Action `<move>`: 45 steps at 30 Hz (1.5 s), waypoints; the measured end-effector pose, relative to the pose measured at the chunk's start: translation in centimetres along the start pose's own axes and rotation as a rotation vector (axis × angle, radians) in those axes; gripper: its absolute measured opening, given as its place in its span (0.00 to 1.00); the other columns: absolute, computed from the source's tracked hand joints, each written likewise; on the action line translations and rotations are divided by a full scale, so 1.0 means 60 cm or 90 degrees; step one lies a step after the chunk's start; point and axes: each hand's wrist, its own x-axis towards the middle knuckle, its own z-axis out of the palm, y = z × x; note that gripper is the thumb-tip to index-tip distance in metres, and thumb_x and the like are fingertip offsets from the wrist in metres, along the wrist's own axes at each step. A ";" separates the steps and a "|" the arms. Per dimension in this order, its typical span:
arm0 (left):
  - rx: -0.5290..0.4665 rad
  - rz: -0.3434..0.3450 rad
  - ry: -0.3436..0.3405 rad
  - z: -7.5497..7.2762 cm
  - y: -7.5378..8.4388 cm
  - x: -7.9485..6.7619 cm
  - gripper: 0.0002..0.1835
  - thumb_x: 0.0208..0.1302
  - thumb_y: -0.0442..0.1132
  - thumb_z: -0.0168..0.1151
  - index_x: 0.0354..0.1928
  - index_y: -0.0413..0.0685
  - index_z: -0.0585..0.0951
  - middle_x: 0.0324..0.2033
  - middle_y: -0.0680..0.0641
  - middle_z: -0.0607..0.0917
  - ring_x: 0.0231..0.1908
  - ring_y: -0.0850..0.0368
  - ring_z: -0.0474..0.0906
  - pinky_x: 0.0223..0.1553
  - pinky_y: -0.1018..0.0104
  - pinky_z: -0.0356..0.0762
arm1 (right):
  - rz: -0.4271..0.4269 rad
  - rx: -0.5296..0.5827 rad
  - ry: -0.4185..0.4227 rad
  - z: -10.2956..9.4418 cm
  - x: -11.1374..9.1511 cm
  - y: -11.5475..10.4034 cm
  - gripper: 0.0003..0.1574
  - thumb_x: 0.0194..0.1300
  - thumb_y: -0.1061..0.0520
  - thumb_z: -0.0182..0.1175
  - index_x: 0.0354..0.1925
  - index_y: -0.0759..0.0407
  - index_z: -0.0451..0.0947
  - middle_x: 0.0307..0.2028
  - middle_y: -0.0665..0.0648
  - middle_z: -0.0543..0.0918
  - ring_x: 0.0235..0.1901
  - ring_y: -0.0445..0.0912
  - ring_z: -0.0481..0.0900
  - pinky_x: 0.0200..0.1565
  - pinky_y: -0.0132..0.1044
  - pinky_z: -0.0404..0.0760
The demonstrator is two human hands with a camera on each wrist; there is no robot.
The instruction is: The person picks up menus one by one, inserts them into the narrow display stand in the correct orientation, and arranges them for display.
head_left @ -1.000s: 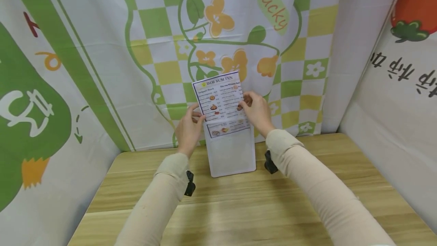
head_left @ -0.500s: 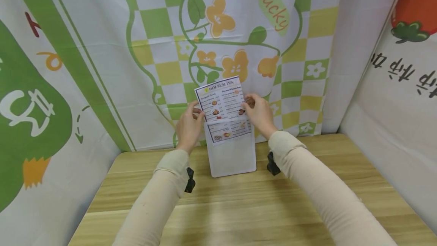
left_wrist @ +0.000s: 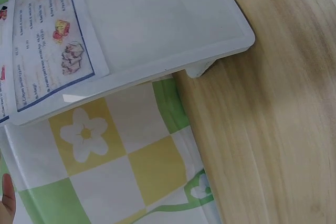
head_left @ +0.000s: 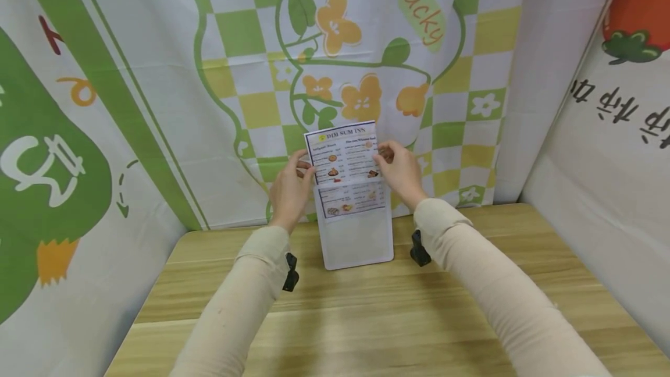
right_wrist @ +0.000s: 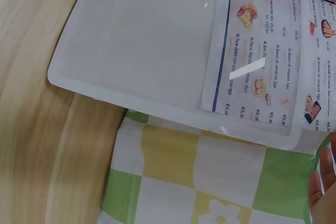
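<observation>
A printed paper menu headed "DIM SUM INN" (head_left: 345, 153) stands partway inside a white-framed clear display holder (head_left: 358, 243). The menu's lower part shows behind the clear front, and its upper part sticks out above the rim. My left hand (head_left: 291, 194) pinches the menu's left edge near the holder's top. At the opposite edge, my right hand (head_left: 400, 172) pinches the paper between thumb and fingers. In the right wrist view the menu's lower edge (right_wrist: 215, 85) lies inside the holder, with a bare panel (right_wrist: 142, 40) below it.
The holder stands upright on a wooden table (head_left: 356, 319), close to a checked green and yellow cloth backdrop (head_left: 241, 34). A support foot (left_wrist: 199, 69) shows behind it in the left wrist view. White printed cloths hang at left and right (head_left: 591, 162).
The menu has slid further down into the holder and has straightened from its tilt. Both hands still pinch its side edges.
</observation>
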 end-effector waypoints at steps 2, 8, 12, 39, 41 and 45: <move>0.003 0.006 0.001 0.000 0.003 0.002 0.23 0.71 0.44 0.61 0.66 0.56 0.72 0.46 0.52 0.86 0.37 0.56 0.82 0.29 0.62 0.74 | 0.003 -0.004 0.003 0.000 -0.002 0.004 0.14 0.70 0.57 0.62 0.51 0.62 0.79 0.42 0.59 0.84 0.42 0.52 0.78 0.46 0.45 0.77; 0.010 0.014 -0.008 0.001 0.006 0.002 0.24 0.71 0.42 0.61 0.66 0.56 0.72 0.46 0.52 0.86 0.37 0.56 0.81 0.29 0.62 0.74 | 0.007 -0.003 0.005 -0.002 0.003 0.003 0.17 0.70 0.54 0.62 0.53 0.63 0.78 0.42 0.59 0.84 0.42 0.52 0.78 0.46 0.45 0.77; 0.015 0.009 -0.014 0.004 0.002 0.001 0.24 0.70 0.43 0.62 0.66 0.57 0.72 0.45 0.53 0.86 0.38 0.56 0.81 0.29 0.61 0.74 | 0.010 -0.004 0.004 -0.003 0.008 -0.004 0.21 0.70 0.50 0.62 0.54 0.63 0.77 0.43 0.58 0.83 0.42 0.51 0.77 0.46 0.44 0.77; 0.013 0.063 0.010 0.008 -0.004 -0.012 0.20 0.71 0.39 0.61 0.63 0.57 0.75 0.44 0.49 0.87 0.36 0.54 0.82 0.22 0.63 0.72 | -0.079 0.005 0.066 0.006 -0.019 0.012 0.14 0.68 0.61 0.63 0.52 0.56 0.82 0.39 0.58 0.87 0.31 0.50 0.79 0.26 0.38 0.69; 0.027 0.070 0.010 0.009 -0.009 -0.016 0.21 0.70 0.39 0.62 0.63 0.58 0.75 0.44 0.50 0.87 0.35 0.54 0.83 0.23 0.63 0.72 | -0.082 -0.005 0.072 0.007 -0.023 0.016 0.12 0.68 0.60 0.63 0.50 0.55 0.83 0.39 0.57 0.87 0.29 0.50 0.79 0.26 0.39 0.69; 0.036 0.062 -0.009 0.016 -0.020 -0.024 0.19 0.70 0.40 0.62 0.62 0.58 0.77 0.43 0.51 0.88 0.34 0.55 0.83 0.24 0.63 0.72 | -0.084 -0.021 0.067 0.010 -0.029 0.027 0.10 0.67 0.60 0.64 0.47 0.55 0.85 0.37 0.57 0.87 0.31 0.49 0.80 0.32 0.40 0.73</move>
